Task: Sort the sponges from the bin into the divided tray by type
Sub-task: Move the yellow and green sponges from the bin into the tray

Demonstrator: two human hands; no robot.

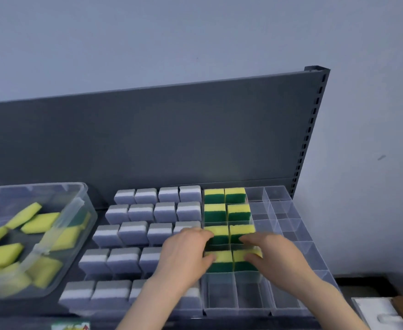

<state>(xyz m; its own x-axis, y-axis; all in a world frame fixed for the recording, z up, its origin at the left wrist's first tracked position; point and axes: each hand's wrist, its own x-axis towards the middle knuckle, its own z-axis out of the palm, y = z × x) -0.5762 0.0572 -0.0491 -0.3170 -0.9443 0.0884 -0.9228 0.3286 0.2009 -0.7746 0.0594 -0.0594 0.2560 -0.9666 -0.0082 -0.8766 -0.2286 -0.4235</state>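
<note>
A clear divided tray (282,211) lies on the shelf. Its left columns hold several grey-and-white sponges (140,212). Two middle columns hold yellow-and-green sponges (235,196), standing on edge. My left hand (185,254) grips the left yellow-and-green sponge (222,257) of the fourth row, thumb on its yellow edge. My right hand (273,257) grips the sponge beside it (239,256) in the same way. Both sponges sit in their compartments. To the left stands a clear bin (77,211) with several more yellow sponges (38,222) lying loose.
A dark grey back panel (171,139) rises behind the tray, with a slotted upright (311,129) at its right end. The tray's right columns and front compartments (221,296) hold nothing. A white object (381,314) lies at the lower right.
</note>
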